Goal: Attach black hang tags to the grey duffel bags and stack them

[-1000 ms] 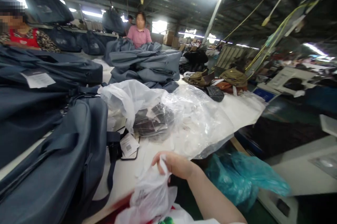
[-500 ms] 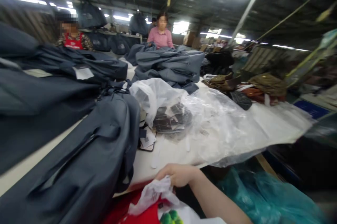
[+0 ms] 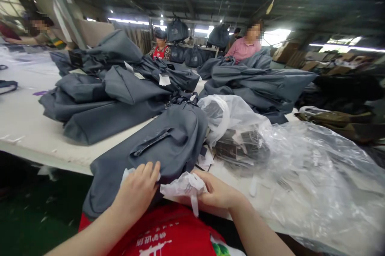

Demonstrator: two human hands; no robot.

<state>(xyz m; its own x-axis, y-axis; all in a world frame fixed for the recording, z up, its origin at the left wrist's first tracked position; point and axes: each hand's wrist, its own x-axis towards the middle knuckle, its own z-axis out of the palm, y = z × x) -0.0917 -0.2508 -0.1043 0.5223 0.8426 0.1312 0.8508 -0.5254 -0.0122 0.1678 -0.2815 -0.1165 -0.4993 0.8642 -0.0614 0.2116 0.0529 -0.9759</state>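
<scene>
A dark blue-grey bag (image 3: 177, 136) lies on the near side of the table, with a strap handle across its top. My left hand (image 3: 140, 186) is over the bag's near end, fingers curled around a crumpled pale sheet (image 3: 128, 172) that peeks out on both sides. To the right, my right hand (image 3: 218, 192) grips crumpled white tissue paper (image 3: 182, 186) just off the table edge, in front of my red apron (image 3: 168, 228). Paper tags (image 3: 206, 158) lie against the bag's right side.
A clear plastic bag (image 3: 243, 144) of dark tags and a spread plastic sheet (image 3: 319, 180) cover the right side. More blue-grey bags (image 3: 120, 107) lie at left and far behind. A co-worker in pink (image 3: 245, 49) and others are across the table (image 3: 27, 123).
My view has swung to the left. My left hand has come into view over the bag. My right hand still holds the white tissue paper, now nearer the bag.
</scene>
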